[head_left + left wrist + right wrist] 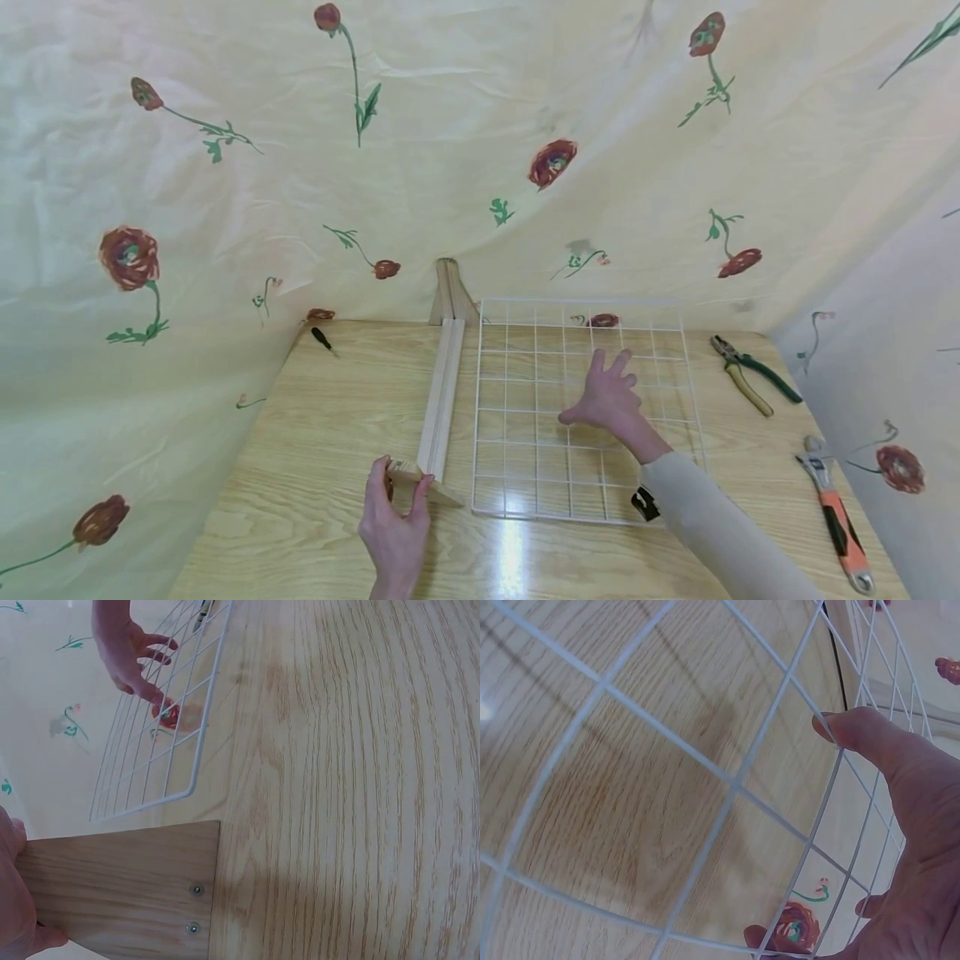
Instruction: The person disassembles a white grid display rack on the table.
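Note:
My left hand grips the near wooden end piece of a long pale stand between thumb and fingers. Two screw heads show on that piece in the left wrist view. A grooved bar runs back from it to a flared far end piece by the cloth. Beside the stand is a white wire grid, its far edge in front of the cloth. Over the grid my right hand has its fingers spread. Its thumb is close by the wires; whether it presses on them I cannot tell.
Pliers with green and yellow handles lie at the right of the wooden table. Nearer is an adjustable wrench with an orange and black handle. A small black-handled screwdriver lies back left. Flowered cloth hangs behind.

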`<state>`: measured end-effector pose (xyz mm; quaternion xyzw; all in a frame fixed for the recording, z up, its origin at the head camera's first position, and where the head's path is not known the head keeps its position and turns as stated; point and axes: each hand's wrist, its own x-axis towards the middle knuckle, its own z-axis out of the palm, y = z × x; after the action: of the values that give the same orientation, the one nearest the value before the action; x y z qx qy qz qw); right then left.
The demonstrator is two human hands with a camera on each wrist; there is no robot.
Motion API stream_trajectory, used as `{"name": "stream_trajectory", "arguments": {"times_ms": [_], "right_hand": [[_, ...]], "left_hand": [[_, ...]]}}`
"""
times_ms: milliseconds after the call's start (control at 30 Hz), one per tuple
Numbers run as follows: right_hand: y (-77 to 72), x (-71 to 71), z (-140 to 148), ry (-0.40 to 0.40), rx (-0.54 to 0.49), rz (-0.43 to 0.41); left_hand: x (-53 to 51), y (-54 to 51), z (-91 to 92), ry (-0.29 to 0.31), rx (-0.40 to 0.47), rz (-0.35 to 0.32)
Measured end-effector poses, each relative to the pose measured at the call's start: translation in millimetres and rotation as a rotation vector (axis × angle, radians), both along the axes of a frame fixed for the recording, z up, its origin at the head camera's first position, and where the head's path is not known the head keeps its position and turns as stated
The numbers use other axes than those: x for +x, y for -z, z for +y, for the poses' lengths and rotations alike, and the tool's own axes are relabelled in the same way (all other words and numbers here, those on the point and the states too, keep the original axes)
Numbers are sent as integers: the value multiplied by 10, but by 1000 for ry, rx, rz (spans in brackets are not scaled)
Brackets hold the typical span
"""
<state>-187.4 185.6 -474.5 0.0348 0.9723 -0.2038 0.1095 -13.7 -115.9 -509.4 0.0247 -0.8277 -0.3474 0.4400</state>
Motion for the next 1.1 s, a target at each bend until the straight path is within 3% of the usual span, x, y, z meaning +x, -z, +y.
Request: {"name": "stream_trajectory", "arguments": {"times_ms": [1100], "right_hand": [[238, -100, -55, -42, 22, -97]], "left_hand": [[3, -22, 3, -4, -2, 3]]}}
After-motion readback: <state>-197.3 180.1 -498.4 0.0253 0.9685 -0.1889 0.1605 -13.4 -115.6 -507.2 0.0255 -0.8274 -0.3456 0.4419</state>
